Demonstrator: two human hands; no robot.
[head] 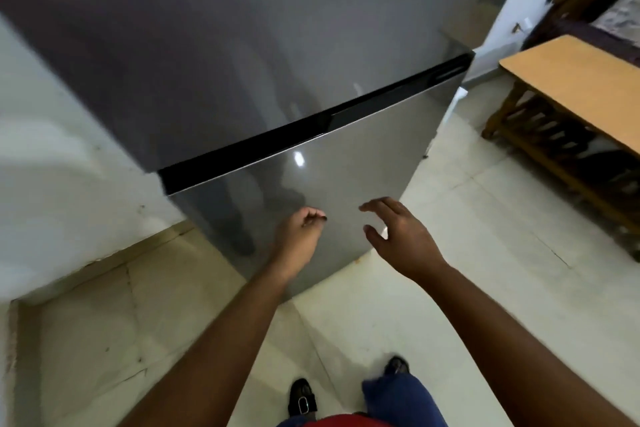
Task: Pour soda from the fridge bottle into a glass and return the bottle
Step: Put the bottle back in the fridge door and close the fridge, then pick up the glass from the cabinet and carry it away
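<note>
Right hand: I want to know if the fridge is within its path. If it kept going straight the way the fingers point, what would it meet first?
Probably the lower fridge door: the open right hand points at its grey front, nothing between. Depth is unclear.

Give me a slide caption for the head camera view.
Both hands, left and right, empty, reach toward the closed grey fridge.

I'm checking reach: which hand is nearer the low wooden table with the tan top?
Right. The right hand is open near the grey fridge's right edge, on the side of the wooden table; the left hand is curled, farther left.
</note>
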